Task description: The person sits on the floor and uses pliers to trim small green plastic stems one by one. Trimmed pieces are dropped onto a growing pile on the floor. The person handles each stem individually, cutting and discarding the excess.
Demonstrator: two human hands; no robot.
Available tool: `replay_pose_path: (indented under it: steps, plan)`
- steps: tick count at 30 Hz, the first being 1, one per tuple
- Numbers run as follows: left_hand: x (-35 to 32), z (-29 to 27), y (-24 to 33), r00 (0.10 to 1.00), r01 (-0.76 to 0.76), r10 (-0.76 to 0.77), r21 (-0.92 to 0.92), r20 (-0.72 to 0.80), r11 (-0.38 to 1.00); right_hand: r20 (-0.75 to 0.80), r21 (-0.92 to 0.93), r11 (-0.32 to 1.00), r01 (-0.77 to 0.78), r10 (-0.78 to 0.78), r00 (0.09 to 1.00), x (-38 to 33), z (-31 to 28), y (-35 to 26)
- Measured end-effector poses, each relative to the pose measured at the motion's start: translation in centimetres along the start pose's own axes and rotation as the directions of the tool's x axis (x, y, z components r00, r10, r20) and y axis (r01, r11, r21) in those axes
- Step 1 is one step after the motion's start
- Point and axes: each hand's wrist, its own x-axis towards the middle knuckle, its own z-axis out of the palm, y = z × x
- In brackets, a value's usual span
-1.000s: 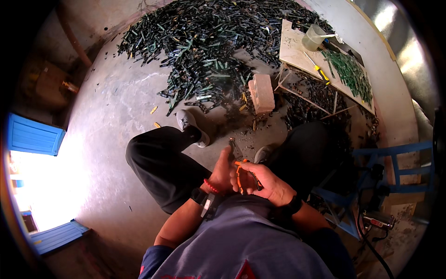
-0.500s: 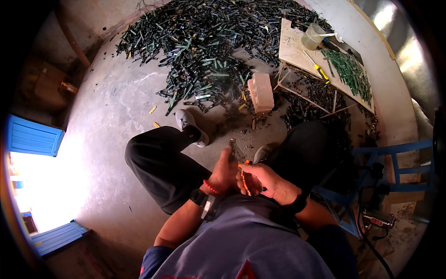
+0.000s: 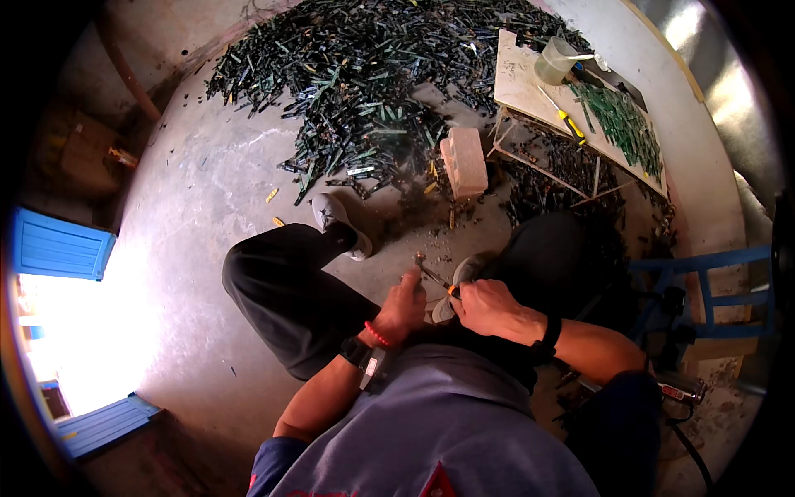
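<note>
My left hand [image 3: 401, 310] is closed in front of my lap, a red bead bracelet at its wrist. A small dark piece [image 3: 419, 259] with a brownish end sticks up from its fingertips; its kind is too small to make out. My right hand [image 3: 497, 310] is wrapped round an orange-handled hand tool [image 3: 453, 291], most of its handle hidden in the fist. The tool's thin dark metal end slants up and left to the small piece, seemingly touching it.
A large heap of dark green and black strips [image 3: 364, 99] covers the far floor. A reddish brick [image 3: 465, 162] stands before it. At right, a low board table [image 3: 530, 87] bears a plastic jug [image 3: 553, 61], a yellow-black screwdriver [image 3: 571, 126] and green strips [image 3: 621, 132]. A blue chair [image 3: 704, 265] stands nearer.
My right hand has turned and shifted slightly right, its elbow swinging outward. The tool's orange handle, earlier largely exposed, is now mostly covered by the fist. My left hand has barely moved.
</note>
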Motion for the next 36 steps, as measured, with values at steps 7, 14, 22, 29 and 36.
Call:
replay_pose_path:
  steps: [7, 14, 22, 29, 36]
  plan:
    - [-0.6, 0.5, 1.5, 0.999, 0.032, -0.03, -0.065, 0.032, 0.997, -0.014, 0.182, 0.983, 0.023, -0.021, 1.0, 0.4, 0.4, 1.2]
    - [-0.6, 1.3, 2.2, 0.996, 0.093, -0.093, -0.142, 0.008, 0.985, 0.536, 0.837, 0.157, -0.524, -0.048, 0.843, 0.8, -0.2, 0.4]
    - [-1.0, 1.5, 2.4, 0.999, 0.036, -0.032, -0.125, 0.032, 0.992, 0.541, 0.839, 0.018, -0.544, -0.141, 0.829, 0.3, 0.2, 0.2]
    - [-0.9, 1.0, 2.4, 0.992, 0.108, -0.09, -0.217, 0.092, 0.97, 0.579, 0.815, 0.092, -0.572, -0.114, 0.807, -0.5, -0.7, 0.5]
    - [-0.7, 0.3, 1.7, 0.991, 0.046, -0.024, -0.174, 0.13, 0.984, 0.532, 0.778, 0.421, -0.467, -0.044, 0.846, -0.1, -1.3, 1.1]
